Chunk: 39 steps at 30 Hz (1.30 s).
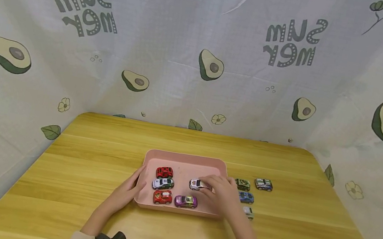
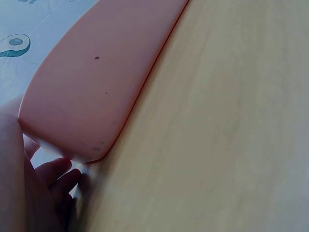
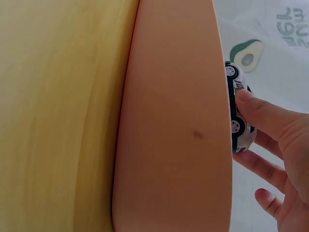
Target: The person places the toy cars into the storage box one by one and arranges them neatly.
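A pink tray (image 1: 183,168) lies on the wooden table. My left hand (image 1: 126,193) holds its left end, thumb at the rim and fingers along the outer wall. Over the tray's right half, my right hand (image 1: 221,194) pinches a white toy car (image 3: 241,116) between thumb and fingers; the right wrist view shows it just above the rim. Inside the tray, a red-and-black car (image 1: 165,172), a white-and-green car (image 1: 163,183) and a red car (image 1: 162,197) form a column at the left. A purple car (image 1: 185,201) sits beside the red one.
Right of the tray stand a camouflage car (image 1: 242,184), a blue car (image 1: 246,197), a pale car (image 1: 248,212) partly hidden by my right hand, and a white-and-purple car (image 1: 264,184). Behind the table (image 1: 94,154) hangs a printed curtain (image 1: 164,102).
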### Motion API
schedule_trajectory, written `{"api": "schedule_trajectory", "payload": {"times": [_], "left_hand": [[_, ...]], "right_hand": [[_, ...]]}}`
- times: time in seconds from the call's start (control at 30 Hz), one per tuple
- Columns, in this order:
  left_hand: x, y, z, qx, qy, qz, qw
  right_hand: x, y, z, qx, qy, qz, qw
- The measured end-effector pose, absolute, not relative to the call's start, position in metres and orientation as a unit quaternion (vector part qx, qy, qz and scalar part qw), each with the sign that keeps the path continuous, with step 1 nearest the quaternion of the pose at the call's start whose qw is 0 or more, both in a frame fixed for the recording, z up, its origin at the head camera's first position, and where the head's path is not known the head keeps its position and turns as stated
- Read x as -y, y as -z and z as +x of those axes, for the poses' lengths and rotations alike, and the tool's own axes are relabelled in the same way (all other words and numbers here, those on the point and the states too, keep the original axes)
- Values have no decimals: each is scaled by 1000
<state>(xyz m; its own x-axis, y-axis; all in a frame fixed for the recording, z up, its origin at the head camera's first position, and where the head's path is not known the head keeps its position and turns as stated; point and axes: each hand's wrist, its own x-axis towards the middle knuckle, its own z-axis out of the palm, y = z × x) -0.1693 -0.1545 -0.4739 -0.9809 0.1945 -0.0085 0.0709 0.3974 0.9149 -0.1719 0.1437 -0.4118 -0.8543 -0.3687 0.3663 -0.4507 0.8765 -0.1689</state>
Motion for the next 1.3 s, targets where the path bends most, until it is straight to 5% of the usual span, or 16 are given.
{"api": "schedule_trajectory", "payload": {"times": [0.63, 1.3], "left_hand": [[147, 435, -153, -834, -540, 77, 79], [148, 437, -152, -839, -534, 72, 76]], "right_hand": [[-103, 434, -201, 969, -137, 197, 52], [-118, 420, -191, 974, -138, 164, 73]]}}
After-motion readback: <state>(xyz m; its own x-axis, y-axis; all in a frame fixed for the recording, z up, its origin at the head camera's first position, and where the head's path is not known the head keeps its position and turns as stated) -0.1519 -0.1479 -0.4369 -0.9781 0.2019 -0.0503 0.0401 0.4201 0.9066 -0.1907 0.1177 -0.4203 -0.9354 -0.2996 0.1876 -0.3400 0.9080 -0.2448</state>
